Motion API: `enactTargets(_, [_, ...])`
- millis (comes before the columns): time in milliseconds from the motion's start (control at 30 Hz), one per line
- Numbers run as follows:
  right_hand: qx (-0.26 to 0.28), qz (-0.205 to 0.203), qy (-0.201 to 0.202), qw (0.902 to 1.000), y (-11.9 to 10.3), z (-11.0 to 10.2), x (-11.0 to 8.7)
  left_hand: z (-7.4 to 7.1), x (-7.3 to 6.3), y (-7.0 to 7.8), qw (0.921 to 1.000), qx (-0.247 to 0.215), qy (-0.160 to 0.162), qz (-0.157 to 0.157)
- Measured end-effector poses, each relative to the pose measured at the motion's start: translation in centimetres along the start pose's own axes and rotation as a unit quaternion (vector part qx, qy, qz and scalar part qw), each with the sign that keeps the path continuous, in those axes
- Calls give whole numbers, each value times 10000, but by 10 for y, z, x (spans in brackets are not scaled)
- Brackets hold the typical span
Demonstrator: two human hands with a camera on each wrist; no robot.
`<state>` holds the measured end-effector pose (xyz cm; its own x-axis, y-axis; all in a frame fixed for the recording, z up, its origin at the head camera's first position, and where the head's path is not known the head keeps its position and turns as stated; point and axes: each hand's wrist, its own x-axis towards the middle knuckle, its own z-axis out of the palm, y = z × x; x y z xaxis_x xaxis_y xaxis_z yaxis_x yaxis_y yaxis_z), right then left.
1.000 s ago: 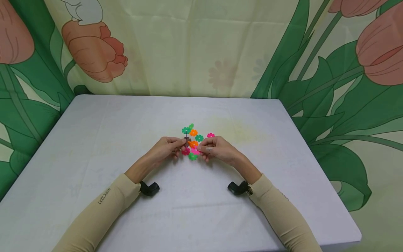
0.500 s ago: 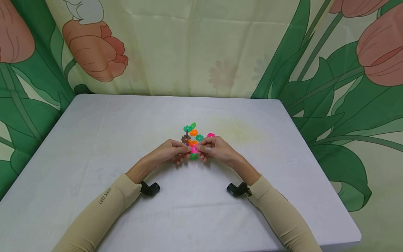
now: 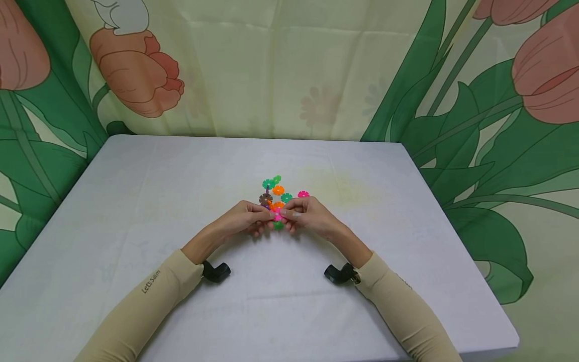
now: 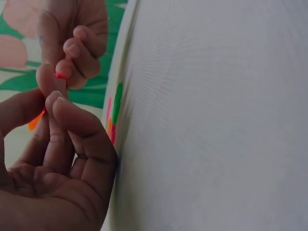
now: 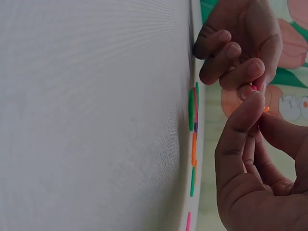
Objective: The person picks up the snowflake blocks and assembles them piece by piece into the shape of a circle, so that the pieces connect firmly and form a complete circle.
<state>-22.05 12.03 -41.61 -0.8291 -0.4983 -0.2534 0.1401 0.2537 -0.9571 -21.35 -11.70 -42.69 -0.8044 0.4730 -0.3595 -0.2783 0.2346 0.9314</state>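
Observation:
Fingertips of both hands meet at a pink notched plastic disc (image 3: 278,214) in the head view. My left hand (image 3: 244,217) pinches its left side, my right hand (image 3: 312,213) its right side. Only a small pink edge (image 4: 59,75) shows between the fingers in the left wrist view. An orange piece (image 5: 266,109) peeks out beside the fingertips in the right wrist view; whether it is joined to the pink disc, I cannot tell. Just beyond the hands lie a brown disc (image 3: 265,199) and an orange disc (image 3: 278,206). A green disc (image 3: 278,226) lies below, partly hidden.
Farther back are a teal disc (image 3: 269,184), a light green disc (image 3: 277,179), another orange disc (image 3: 278,190) and another teal disc (image 3: 287,198). A second pink disc (image 3: 303,194) lies by the right hand. White cloth covers the table (image 3: 289,301).
My left hand has moved right, from the brown disc to the pink disc, where it meets my right hand. The red disc by the left fingers is now covered. The right hand barely moved.

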Motion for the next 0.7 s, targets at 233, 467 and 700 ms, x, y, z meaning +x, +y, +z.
enactTargets(233, [27, 80, 50, 10000, 0, 0, 0, 1, -1, -1, 9999, -113, 118, 10])
enactTargets(467, [-495, -24, 447, 9978, 1, 0, 0, -1, 1, -2, 9997, -124, 191, 116])
enactTargets(700, [-2283, -236, 626, 9713, 5, 1, 0, -5, 0, -1, 9992, -137, 349, 130])
